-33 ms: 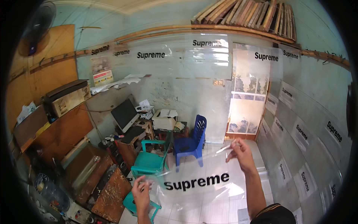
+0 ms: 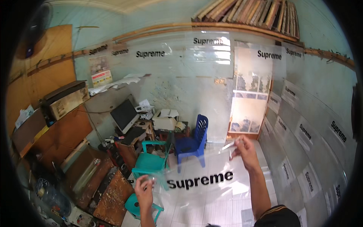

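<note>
I've got the clear printed film sheet (image 2: 200, 178) stretched between both hands, long axis left to right: left hand (image 2: 145, 192) pinches the lower-left corner, right hand (image 2: 245, 148) pinches the upper-right, farther out.

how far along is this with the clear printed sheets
Already up: many clear printed sheets hang in rows along the right wall, more across the back wall. In hand: one clear sheet with black lettering, stretched between the left hand and right hand. Left: this sheet is not hung; no spare sheets show.
</note>
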A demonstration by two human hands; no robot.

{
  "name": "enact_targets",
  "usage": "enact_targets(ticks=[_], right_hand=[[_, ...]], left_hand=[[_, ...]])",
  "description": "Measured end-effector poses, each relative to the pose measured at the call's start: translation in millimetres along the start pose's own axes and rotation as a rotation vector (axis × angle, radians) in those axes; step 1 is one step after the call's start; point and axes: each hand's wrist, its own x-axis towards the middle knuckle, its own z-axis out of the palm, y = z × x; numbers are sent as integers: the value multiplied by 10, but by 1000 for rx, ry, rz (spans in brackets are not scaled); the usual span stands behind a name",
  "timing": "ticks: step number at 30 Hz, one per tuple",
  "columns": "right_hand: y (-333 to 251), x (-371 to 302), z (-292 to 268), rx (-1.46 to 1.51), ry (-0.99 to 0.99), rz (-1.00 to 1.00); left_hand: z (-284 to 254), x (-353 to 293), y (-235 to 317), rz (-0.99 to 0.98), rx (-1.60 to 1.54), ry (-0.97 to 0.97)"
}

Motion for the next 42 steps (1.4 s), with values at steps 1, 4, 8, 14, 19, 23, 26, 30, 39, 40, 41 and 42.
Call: enact_targets(ticks=[1, 4, 8, 14, 19, 23, 26, 30, 39, 40, 41, 42], right_hand=[[-57, 222, -12, -4, -17, -96], [-102, 826, -95, -101, 58, -109], [-243, 1440, -275, -82, 43, -120], [-208, 2268, -771, -160, 49, -152], [-135, 3089, -1383, -177, 40, -134], [-262, 3609, -1735, -223, 38, -175], [-373, 3953, -1827, -142, 59, -261], [-637, 4317, -1878, -107, 91, -326], [-1962, 5102, -1568, -236, 92, -797], [-2147, 5242, -1543, -247, 41, -818], [-2300, 5380, -1527, -229, 47, -805], [-2444, 5519, -1522, -220, 13, -816]], left_hand=[[164, 303, 24, -9, 42, -35], [599, 1016, -23, 54, -38, -79], [1272, 1641, 29, 113, -35, -2], [2043, 2302, -10, -244, -515, -224], [2828, 2838, -42, -356, -704, -465], [3366, 3090, 209, -213, -782, -349], [3571, 3364, 524, -139, -748, -537], [3905, 3828, 958, 56, -570, -597], [4361, 5242, 2689, 732, -582, -819], [4416, 5383, 2906, 790, -561, -915], [4483, 5514, 3117, 755, -537, -878], [4551, 5635, 3310, 763, -530, -911]])
